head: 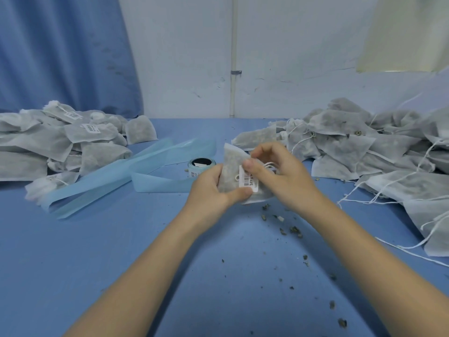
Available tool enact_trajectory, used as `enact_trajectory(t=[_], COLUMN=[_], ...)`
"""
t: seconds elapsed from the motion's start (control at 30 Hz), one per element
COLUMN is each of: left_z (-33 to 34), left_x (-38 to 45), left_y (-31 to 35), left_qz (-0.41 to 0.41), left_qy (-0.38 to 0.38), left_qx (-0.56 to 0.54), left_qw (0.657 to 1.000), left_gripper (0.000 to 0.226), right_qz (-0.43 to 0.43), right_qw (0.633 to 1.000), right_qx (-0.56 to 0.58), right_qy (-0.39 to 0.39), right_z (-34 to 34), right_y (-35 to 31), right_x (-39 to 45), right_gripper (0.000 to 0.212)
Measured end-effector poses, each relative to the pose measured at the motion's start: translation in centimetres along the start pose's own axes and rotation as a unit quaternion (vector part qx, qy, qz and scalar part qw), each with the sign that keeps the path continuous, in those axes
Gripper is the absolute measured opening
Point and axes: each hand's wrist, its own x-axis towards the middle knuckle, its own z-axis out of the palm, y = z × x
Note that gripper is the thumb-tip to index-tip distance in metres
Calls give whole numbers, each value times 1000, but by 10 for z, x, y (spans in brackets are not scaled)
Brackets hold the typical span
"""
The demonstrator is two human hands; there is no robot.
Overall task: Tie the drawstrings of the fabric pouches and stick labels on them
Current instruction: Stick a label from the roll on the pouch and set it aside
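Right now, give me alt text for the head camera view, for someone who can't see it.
Two bare hands hold a grey fabric pouch over a blue table; the right hand presses a barcode label on while the left hand grips it. Labelled pouches lie left, unlabelled ones right.

A blue-covered table (102,251) filled the foreground, meeting a scuffed white wall (184,57) behind it. A blue curtain (60,49) hung at the left. A thin white pipe (233,57), held by a small bracket (235,72), ran down the wall. A pale sheet (403,32) hung at upper right.
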Motion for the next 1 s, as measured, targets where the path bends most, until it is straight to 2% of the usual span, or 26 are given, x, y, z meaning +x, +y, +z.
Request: enact_trajectory(t=[0.17, 0.27, 0.37, 0.43, 0.53, 0.67, 0.8, 0.93, 1.0], left_z=[1, 2, 4, 5, 3, 2, 4, 3, 0], left_x=[0, 1, 1, 3, 8, 7, 5, 8, 9], left_y=[1, 2, 4, 5, 3, 1, 4, 5, 6], left_qz=[35, 36, 0, -22, -29, -3, 9, -23, -42], left_qy=[-16, -8, 12, 47, 121, 184, 216, 234, 244], left_qx=[-22, -32, -78, -112, -98, -85, -101, -142, -171], left_qw=[999, 999, 997, 992, 987, 979, 971, 962, 954], left_gripper=[29, 30, 21, 21, 25, 22, 25, 20, 19], right_qz=[18, -6, 4, 27, 56, 79, 95, 146, 142], right_qw=[990, 986, 989, 989, 988, 975, 957, 964, 955], right_qx=[128, 144, 131, 144, 145, 207, 272, 218, 256], right_qy=[52, 84, 70, 36, 6, 17, 41, 37, 41], right_z=[4, 7, 10, 11, 11, 16, 20, 25, 32], right_y=[0, 0, 1, 2, 4, 2, 3, 6, 2], right_x=[0, 0, 1, 0, -2, -4, -5, -5, -1], right_gripper=[27, 30, 29, 31, 45, 50, 58, 40, 27])
